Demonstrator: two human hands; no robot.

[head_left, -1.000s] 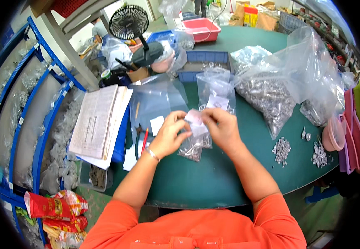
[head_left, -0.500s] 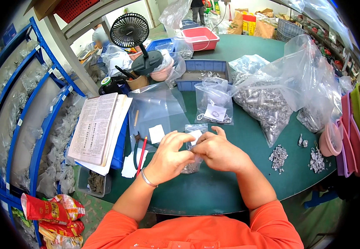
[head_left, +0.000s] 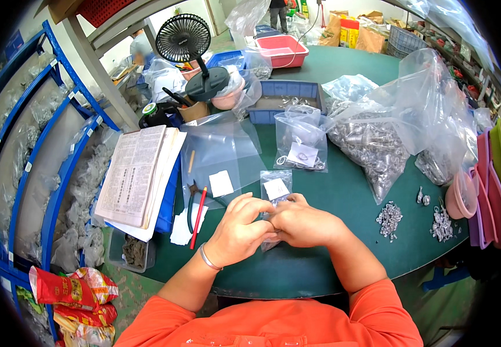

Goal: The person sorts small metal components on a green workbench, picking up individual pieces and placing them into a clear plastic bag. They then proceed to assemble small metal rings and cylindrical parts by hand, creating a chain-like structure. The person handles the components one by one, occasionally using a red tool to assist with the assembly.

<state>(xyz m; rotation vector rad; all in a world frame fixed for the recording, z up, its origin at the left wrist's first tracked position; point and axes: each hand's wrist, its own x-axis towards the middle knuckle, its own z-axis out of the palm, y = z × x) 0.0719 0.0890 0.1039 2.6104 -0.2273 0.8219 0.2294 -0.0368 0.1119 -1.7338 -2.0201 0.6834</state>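
At the near middle of the table, my left hand (head_left: 243, 224) and my right hand (head_left: 307, 221) meet over a small clear plastic bag (head_left: 284, 175) with small parts inside. Both hands are closed, fingertips pinching the bag; the exact grip is hidden behind my fingers. A white paper slip (head_left: 275, 188) shows in the bag just beyond my fingers. Farther back stands a larger clear bag (head_left: 301, 132) of metal rings with its own paper slip. Left of my left hand lie a red pencil (head_left: 199, 218) and dark-handled pliers (head_left: 191, 202).
Open papers (head_left: 132, 173) lie at the left, below a black fan (head_left: 183, 38). A big bag of metal parts (head_left: 369, 139) stands at the right, with loose piles of parts (head_left: 388, 220) nearer me. A blue tray (head_left: 285, 104) sits behind; a pink tub (head_left: 461, 195) stands at the right edge.
My hands have come closer together and slightly toward me over the small bag. My fingers are now lower, so its top and paper slip show more fully.
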